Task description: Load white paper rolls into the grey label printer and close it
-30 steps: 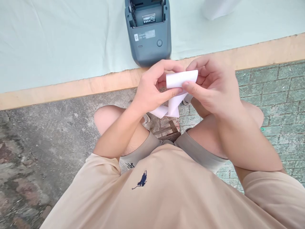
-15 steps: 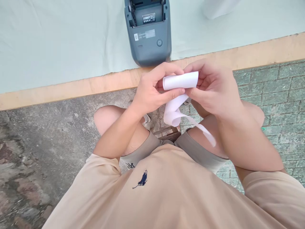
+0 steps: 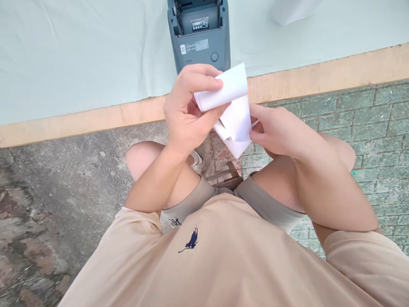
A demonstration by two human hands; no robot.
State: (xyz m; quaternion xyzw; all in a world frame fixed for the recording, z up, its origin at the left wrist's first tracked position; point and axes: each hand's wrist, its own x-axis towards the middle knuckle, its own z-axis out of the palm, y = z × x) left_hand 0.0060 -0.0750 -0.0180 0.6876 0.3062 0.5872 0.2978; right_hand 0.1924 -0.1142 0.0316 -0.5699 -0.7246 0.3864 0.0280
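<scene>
My left hand [image 3: 187, 108] is closed around a small white paper roll [image 3: 223, 87], thumb under it and fingers over the top, just in front of the grey label printer [image 3: 200, 40]. A loose length of the white paper [image 3: 238, 125] hangs down from the roll. My right hand [image 3: 281, 132] pinches that loose strip at its lower right edge. The printer's lid stands open at the top of the view. Both hands hover above my knees, near the table's edge.
A pale green cloth [image 3: 79, 55] covers the table, whose wooden edge [image 3: 319, 74] runs across the view. A white object [image 3: 294, 10] lies at the top right. Below are my bare knees, beige shorts and shirt, a wooden stool [image 3: 225, 177] and paved ground.
My left hand has lifted the roll up and left, toward the printer. My right hand let go of the roll and now grips the unrolled strip, which is folded up instead of dangling.
</scene>
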